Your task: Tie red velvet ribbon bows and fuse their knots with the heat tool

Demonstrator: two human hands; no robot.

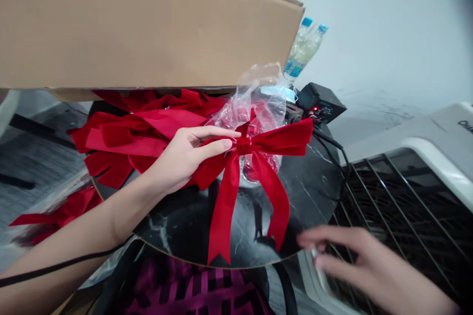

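A red velvet bow (pixel 244 145) with two long tails is held up over the black marble-patterned table (pixel 177 216). My left hand (pixel 188 155) pinches the bow's left loop close to its centre knot, thumb in front. Down at the right, past the table's rim, is my right hand (pixel 354 261), smeared by motion. Its fingers are curled, and a small pale thing between thumb and finger is too blurred to name. Behind the bow sits a clear plastic bag (pixel 254 93) with red material inside. More red bows (pixel 129 133) lie heaped to the left of it.
A large cardboard box (pixel 148 24) spans the back. Plastic bottles (pixel 303 49) and a black control box (pixel 321 101) with a red light and a cable stand at the back right. A white heater with a wire grille (pixel 391 197) is at the right. Another red bow (pixel 70 209) lies lower left.
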